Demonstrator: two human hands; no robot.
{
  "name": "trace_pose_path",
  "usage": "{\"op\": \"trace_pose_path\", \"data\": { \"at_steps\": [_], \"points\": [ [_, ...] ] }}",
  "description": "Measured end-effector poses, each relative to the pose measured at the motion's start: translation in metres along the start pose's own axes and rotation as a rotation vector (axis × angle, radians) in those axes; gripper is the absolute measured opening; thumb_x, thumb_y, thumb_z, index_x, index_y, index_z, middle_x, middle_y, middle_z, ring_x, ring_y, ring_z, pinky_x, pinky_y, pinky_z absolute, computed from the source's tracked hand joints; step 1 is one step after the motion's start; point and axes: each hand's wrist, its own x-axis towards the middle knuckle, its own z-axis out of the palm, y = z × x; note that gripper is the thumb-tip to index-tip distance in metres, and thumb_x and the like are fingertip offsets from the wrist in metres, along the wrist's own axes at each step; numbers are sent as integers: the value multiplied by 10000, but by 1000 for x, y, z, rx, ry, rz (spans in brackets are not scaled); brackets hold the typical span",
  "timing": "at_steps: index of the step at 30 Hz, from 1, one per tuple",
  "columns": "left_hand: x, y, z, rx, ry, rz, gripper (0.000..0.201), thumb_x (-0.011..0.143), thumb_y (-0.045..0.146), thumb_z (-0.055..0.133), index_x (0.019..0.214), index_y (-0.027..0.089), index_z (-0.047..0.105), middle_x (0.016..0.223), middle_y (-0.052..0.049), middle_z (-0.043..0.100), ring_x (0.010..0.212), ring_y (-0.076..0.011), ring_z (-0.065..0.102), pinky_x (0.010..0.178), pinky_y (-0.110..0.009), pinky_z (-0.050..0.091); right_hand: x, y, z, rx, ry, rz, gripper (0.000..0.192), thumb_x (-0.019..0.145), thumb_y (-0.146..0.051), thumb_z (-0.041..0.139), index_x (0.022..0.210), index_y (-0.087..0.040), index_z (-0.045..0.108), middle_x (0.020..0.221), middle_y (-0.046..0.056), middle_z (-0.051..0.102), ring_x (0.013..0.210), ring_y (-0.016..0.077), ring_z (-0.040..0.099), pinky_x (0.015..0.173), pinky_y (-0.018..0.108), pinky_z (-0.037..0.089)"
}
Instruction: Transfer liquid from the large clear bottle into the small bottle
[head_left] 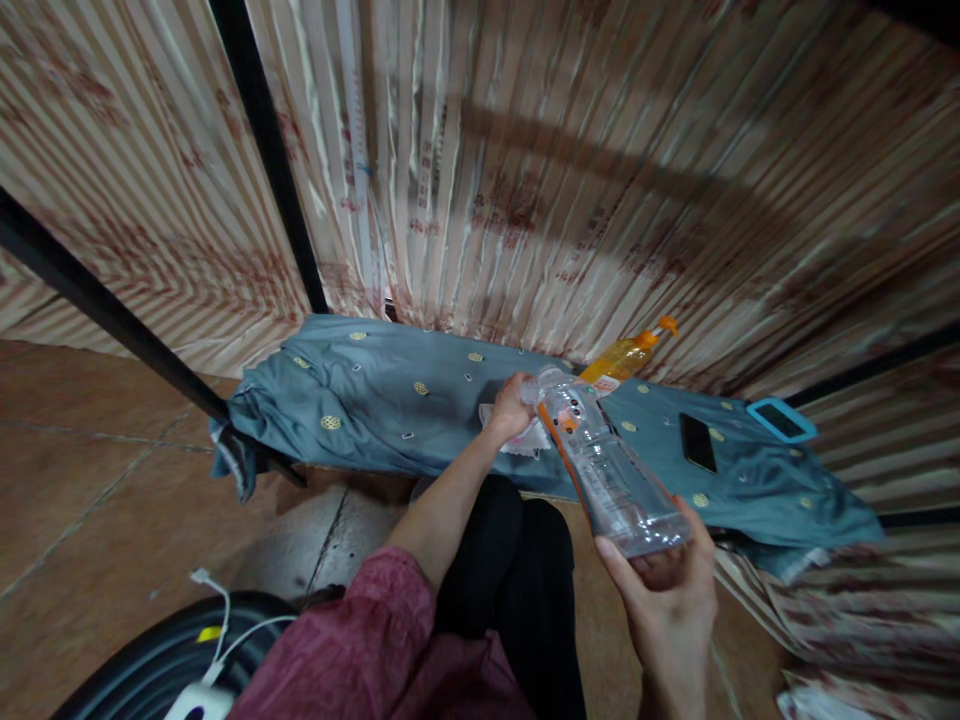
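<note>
Two hands share the clear plastic bottle [607, 470] at centre frame: your right hand [671, 590] cups its base, your left hand [512, 405] closes fingers over the cap end. Empty, it looks light, crushable, slick; grip the ribbed middle.

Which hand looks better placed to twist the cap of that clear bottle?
Probably the left hand: its fingers are already at the neck of the clear bottle. The right hand cups the base from below, steadying it.
</note>
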Motion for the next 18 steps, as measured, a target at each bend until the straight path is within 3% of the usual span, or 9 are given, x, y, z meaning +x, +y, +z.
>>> {"op": "trace_pose_path", "data": {
  "at_steps": [18],
  "points": [
    [-2,1,0,-20,27,2,370,740,223,799,1077,209,648,1091,-47,724,1048,-231,673,964,-338,513,-1,2,-1,-31,-7,-8,1137,614,-505,920,1564,-179,387,1360,226,616,1042,313,713,949,546,574]
  ]
}}
